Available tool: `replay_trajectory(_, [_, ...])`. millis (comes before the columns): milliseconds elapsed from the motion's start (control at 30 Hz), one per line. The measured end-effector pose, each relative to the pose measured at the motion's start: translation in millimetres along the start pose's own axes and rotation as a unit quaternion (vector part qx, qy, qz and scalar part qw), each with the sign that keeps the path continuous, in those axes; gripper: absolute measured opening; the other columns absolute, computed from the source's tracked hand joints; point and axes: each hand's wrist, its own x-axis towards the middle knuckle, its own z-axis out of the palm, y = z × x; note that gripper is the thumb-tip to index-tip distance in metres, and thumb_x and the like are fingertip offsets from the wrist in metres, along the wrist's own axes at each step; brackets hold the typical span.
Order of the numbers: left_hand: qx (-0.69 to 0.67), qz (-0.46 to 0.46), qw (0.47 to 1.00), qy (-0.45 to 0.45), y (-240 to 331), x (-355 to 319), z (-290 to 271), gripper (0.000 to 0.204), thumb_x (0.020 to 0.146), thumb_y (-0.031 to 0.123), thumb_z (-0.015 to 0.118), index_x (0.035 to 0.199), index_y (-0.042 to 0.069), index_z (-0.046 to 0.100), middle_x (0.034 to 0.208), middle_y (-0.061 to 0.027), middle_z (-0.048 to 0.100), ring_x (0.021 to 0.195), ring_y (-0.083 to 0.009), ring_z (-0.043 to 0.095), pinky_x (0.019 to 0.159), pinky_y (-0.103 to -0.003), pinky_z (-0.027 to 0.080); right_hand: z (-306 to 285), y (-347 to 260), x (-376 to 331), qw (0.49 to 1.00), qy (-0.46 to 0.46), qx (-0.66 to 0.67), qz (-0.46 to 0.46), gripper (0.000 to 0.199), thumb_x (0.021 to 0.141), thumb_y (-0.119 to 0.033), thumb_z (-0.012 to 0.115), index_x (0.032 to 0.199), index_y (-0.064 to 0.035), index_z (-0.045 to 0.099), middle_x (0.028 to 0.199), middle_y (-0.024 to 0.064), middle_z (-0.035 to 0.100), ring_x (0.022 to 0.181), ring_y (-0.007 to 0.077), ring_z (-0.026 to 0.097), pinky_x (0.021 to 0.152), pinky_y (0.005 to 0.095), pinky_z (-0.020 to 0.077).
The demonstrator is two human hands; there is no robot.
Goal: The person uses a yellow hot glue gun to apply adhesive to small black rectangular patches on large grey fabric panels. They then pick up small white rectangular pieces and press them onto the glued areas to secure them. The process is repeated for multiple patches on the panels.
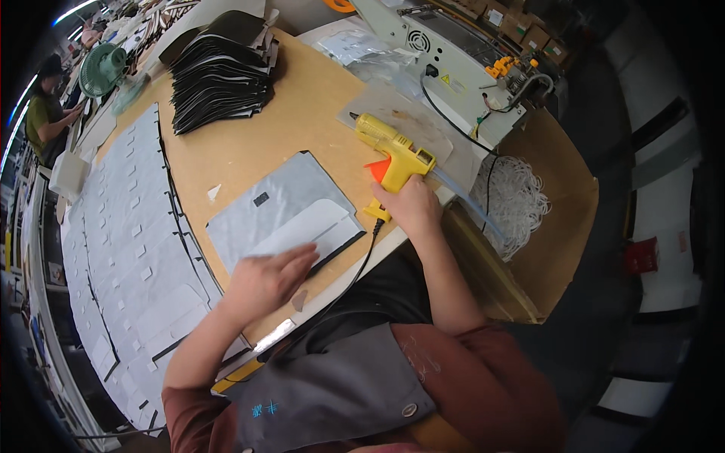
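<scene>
My right hand (415,208) is wrapped round the grip of a yellow hot glue gun (389,143) with an orange trigger. Its nozzle points to the far left, and a long pale glue stick (468,198) sticks out of its back. In front of me lies a grey fabric panel (260,185) with a small black patch (261,199). A white piece (321,226) with a rounded corner lies on its near side, along a black edge. My left hand (272,281) is at the near edge of that white piece, fingers stretched out, holding nothing visible.
A stack of black pieces (219,75) stands at the back. Pale sheets (136,226) with small white tabs cover the left side. At the right are a machine (461,83) and a cardboard box (559,226) of white cord (517,200). The gun's black cable (359,268) crosses the table edge.
</scene>
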Motion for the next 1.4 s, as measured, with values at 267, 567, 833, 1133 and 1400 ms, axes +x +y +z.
replay_trajectory(267, [0.029, 0.034, 0.999, -0.014, -16.9, 96.8, 58.3, 0.030, 0.085, 0.014, 0.063, 0.115, 0.012, 0.065, 0.118, -0.0004, 0.067, 0.073, -0.0206, 0.069, 0.057, -0.032, 0.054, -7.8, 29.3, 16.5, 0.941, -0.106, 0.322, 0.005, 0.039, 0.080, -0.033, 0.071, 0.099, 0.0000, 0.065, 0.084, 0.0091, 0.067, 0.079, 0.0165, 0.067, 0.068, 0.0325, 0.0533])
replay_trajectory(567, [0.119, 0.066, 0.987, 0.087, -26.4, 165.8, 88.2, 0.047, 0.080, 0.014, 0.060, 0.126, 0.009, 0.059, 0.133, -0.0035, 0.059, 0.067, -0.0184, 0.065, 0.058, -0.030, 0.054, -11.8, 52.6, 3.6, 0.727, -0.132, 0.673, -0.022, 0.034, 0.091, -0.015, 0.061, 0.121, -0.0048, 0.050, 0.086, 0.0023, 0.058, 0.069, 0.0121, 0.060, 0.061, 0.0286, 0.0528])
replay_trajectory(833, [0.167, 0.096, 0.973, 0.129, -21.6, 208.6, 108.1, 0.043, 0.083, 0.017, 0.059, 0.125, 0.012, 0.060, 0.132, -0.0008, 0.059, 0.066, -0.0159, 0.063, 0.055, -0.029, 0.052, -0.8, 80.2, 1.1, 0.638, -0.131, 0.745, -0.144, 0.033, 0.087, -0.013, 0.061, 0.116, -0.0055, 0.046, 0.082, 0.0070, 0.055, 0.065, 0.0160, 0.058, 0.060, 0.0337, 0.0556])
replay_trajectory(1133, [0.191, 0.044, 0.971, 0.136, -71.7, 232.5, 136.9, 0.032, 0.083, 0.024, 0.062, 0.111, 0.010, 0.064, 0.120, -0.0017, 0.066, 0.071, -0.0195, 0.068, 0.062, -0.033, 0.055, -14.7, 65.6, -2.4, 0.678, -0.088, 0.717, -0.135, 0.039, 0.088, -0.017, 0.061, 0.121, -0.0058, 0.044, 0.081, 0.0066, 0.056, 0.063, 0.0157, 0.059, 0.059, 0.0320, 0.0542])
replay_trajectory(1400, [0.133, -0.047, 0.990, 0.003, -109.0, 185.4, 94.6, 0.036, 0.089, 0.025, 0.059, 0.123, 0.014, 0.062, 0.128, 0.0002, 0.063, 0.075, -0.0210, 0.070, 0.064, -0.036, 0.056, -12.0, 25.6, 19.8, 0.720, -0.081, 0.688, -0.032, 0.032, 0.090, -0.011, 0.064, 0.119, -0.0022, 0.051, 0.096, 0.0034, 0.057, 0.078, 0.0109, 0.059, 0.068, 0.0303, 0.0532])
